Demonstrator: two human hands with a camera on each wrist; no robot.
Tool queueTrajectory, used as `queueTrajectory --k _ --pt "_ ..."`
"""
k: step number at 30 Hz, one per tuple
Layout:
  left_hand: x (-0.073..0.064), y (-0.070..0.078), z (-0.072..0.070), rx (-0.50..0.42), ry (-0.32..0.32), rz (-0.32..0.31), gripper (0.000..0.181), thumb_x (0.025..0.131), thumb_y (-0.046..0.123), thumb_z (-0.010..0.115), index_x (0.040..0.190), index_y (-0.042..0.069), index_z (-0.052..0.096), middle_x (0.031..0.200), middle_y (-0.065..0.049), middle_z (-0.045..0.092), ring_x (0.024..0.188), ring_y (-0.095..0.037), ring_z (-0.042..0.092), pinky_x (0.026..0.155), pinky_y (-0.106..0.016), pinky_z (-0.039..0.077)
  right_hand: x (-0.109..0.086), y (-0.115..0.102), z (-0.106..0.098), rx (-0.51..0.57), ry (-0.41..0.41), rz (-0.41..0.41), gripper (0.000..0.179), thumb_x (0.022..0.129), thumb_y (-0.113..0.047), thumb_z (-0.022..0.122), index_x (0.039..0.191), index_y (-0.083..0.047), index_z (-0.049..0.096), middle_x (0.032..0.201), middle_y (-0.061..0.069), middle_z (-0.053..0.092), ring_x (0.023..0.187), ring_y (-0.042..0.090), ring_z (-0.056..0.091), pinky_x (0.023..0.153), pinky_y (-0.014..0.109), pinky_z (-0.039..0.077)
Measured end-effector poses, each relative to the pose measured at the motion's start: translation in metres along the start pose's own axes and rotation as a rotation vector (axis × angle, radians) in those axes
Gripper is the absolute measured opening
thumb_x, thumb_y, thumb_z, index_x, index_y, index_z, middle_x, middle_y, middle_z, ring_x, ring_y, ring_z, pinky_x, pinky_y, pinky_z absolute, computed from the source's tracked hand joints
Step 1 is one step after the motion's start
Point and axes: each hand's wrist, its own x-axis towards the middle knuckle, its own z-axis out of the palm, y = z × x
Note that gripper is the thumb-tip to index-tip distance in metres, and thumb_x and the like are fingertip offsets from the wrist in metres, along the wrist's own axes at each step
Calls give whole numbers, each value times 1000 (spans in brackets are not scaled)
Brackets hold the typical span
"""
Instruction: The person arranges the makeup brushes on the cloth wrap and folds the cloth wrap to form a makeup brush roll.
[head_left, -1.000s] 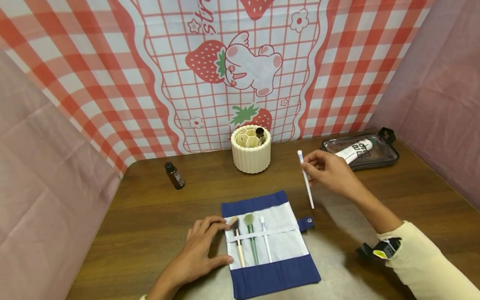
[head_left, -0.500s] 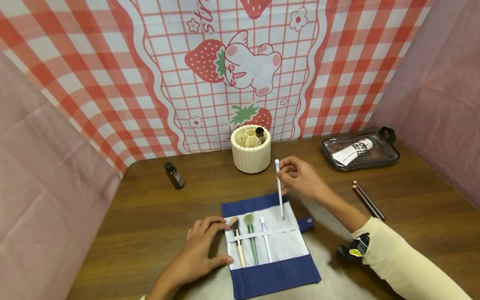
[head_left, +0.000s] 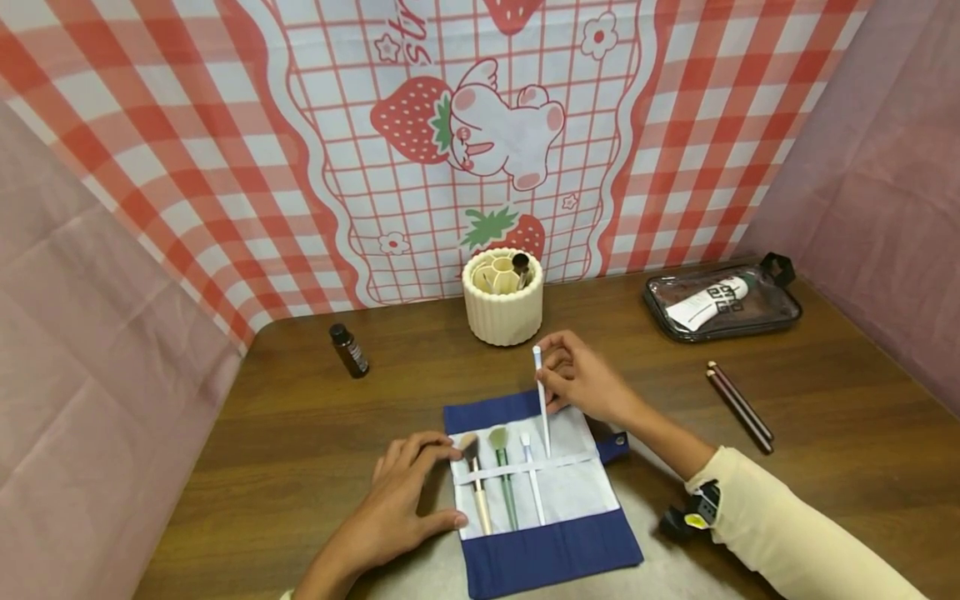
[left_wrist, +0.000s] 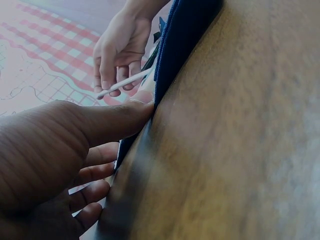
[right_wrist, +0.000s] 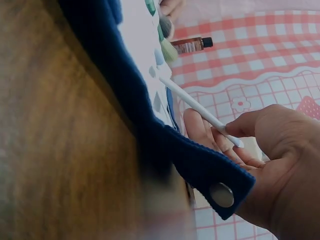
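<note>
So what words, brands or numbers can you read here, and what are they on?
"str": on the cloth, printed sideways and cut off by the picture's top edge.
Tube: bold dark marks, too unclear to read.
Bottle: label lettering too small to read.

Three letters legible, the rest too small

At the top of the head view, left of centre, the cloth (head_left: 442, 196) bears red letters (head_left: 417, 33) reading "str", turned sideways and running up to the frame's edge. At the right, the white tube (head_left: 697, 310) in the clear pouch (head_left: 738, 331) carries dark blocky characters that cannot be read with certainty. Left of centre, the dark bottle (head_left: 351, 354) has a label with pale print, illegible there and in the right wrist view's upper middle.
</note>
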Motion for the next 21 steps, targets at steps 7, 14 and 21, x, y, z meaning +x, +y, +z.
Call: queueTrajectory --k 7,14,21 --pt "0 0 0 3 0 -2 70 77 55 80 135 24 55 146 4 43 126 -20 36 96 -50 30 -8 2 3 -40 -40 -9 39 97 2 62 130 1 41 103 24 57 68 34 65 60 45 58" --pt "0 1 0 6 -2 -11 70 77 55 80 135 24 56 146 4 43 127 -21 36 96 -50 30 -17 2 6 -44 -93 15 44 96 5 61 135 7 42 98 24 58 67 32 64 60 44 58" --pt "0 0 0 6 2 -5 70 77 55 80 135 24 55 146 4 43 127 -21 36 96 -49 30 -27 -3 6 -85 -164 39 42 94 4 63 131 10 45 95 24 62 65 32 68 59 42 58"
